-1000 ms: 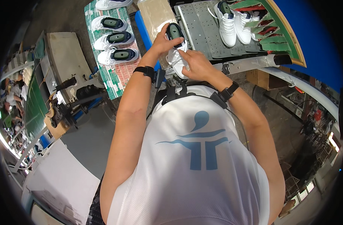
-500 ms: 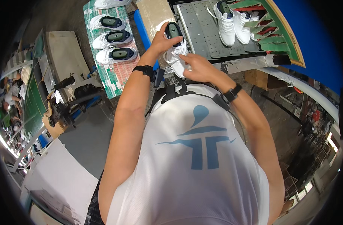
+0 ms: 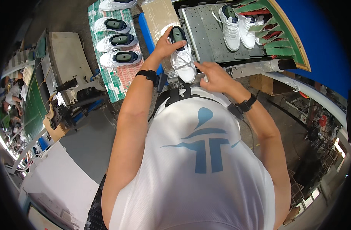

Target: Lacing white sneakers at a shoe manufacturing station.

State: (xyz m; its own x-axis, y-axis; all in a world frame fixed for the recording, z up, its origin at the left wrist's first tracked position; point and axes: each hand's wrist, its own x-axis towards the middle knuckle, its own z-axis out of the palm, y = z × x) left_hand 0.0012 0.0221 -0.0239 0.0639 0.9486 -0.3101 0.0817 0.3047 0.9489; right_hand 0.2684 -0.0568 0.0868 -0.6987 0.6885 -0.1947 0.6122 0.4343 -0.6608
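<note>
A white lace-up sneaker (image 3: 184, 63) with a dark green insole lies toe toward me at the front of the bench. My left hand (image 3: 166, 46) is closed around its heel collar, thumb reaching over the opening. To the right of the toe is my right hand (image 3: 217, 78), apart from the laces. Its index finger points at the shoe while the other fingers curl in. A small pale thing shows at those curled fingers, too small to name.
Several similar sneakers (image 3: 123, 57) stand in a row on a green-and-red taped board (image 3: 118, 81) at left. More white sneakers (image 3: 232, 36) rest on a perforated grey conveyor (image 3: 208, 32), beside a green strip curtain (image 3: 281, 42). A tan taped box (image 3: 160, 17) lies behind my left hand.
My right hand has drawn back from the laces, moving right and slightly nearer me. The sneaker's toe now shows fully. My left hand keeps its hold on the heel.
</note>
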